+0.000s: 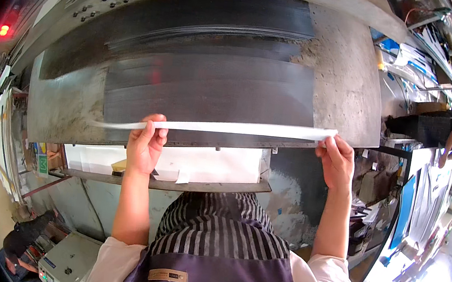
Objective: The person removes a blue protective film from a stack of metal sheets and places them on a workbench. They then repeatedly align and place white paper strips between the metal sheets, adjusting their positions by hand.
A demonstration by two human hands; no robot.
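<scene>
White strip (244,128) pinched between two hands over a worn metal bed (348,93)

Scuffed, mottled grey metal forms the broad bed, and a darker, smoother rectangular panel (210,83) with fine lengthwise streaks lies across its middle. Below, a shallow metal ledge (226,188) backs onto flat white sheeting (212,162); nearest the body is a striped cloth apron (214,240).

The strip is long, slim and plain white, broader toward the right and thinning to a blurred tip beyond the left hand (146,143). That hand grips it between thumb and fingers; the right hand (337,162) pinches its right end.

The bed's front edge runs just below the strip, the ledge nearer the body, and the dark panel stretches away on the far side; whether the strip touches the bed, I cannot tell
</scene>
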